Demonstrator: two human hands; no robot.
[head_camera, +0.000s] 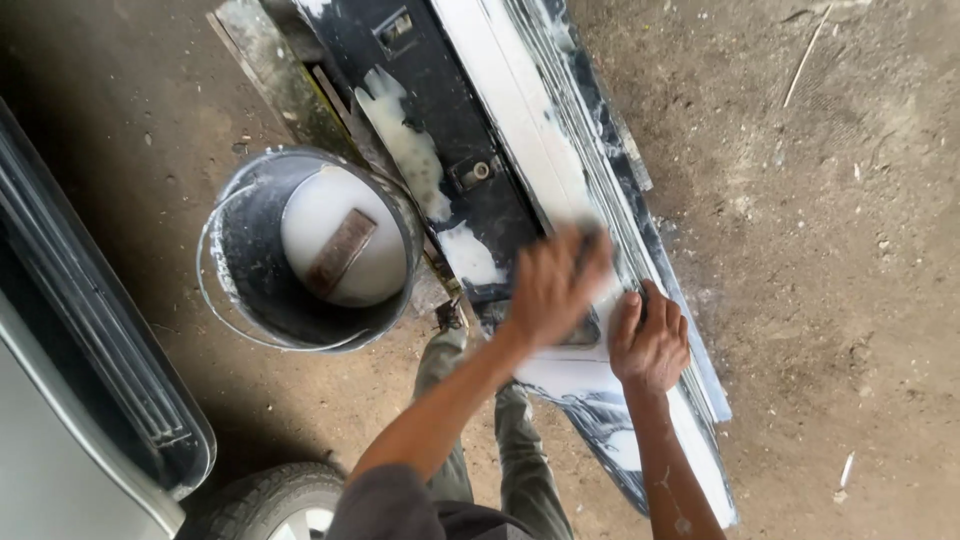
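Note:
A long black vehicle body panel (430, 60) smeared with white paste lies tilted on the dirt ground. My left hand (552, 285), blurred by motion, presses down on the panel's white strip, with a small dark pad (590, 238) showing under its fingertips. Just to its right, my right hand (650, 345) rests on the panel, fingers curled over the ribbed edge. Both hands are wet with white residue. Left of the panel stands a metal bucket (240, 240) of milky water with a brown rectangular block (340, 252) floating in it.
A grey vehicle's side with a dark ribbed trim (90, 330) runs along the left, with a tyre (275, 500) at the bottom. My grey-trousered legs (520, 460) are below the panel. Bare dirt with scattered debris (840, 180) spreads to the right.

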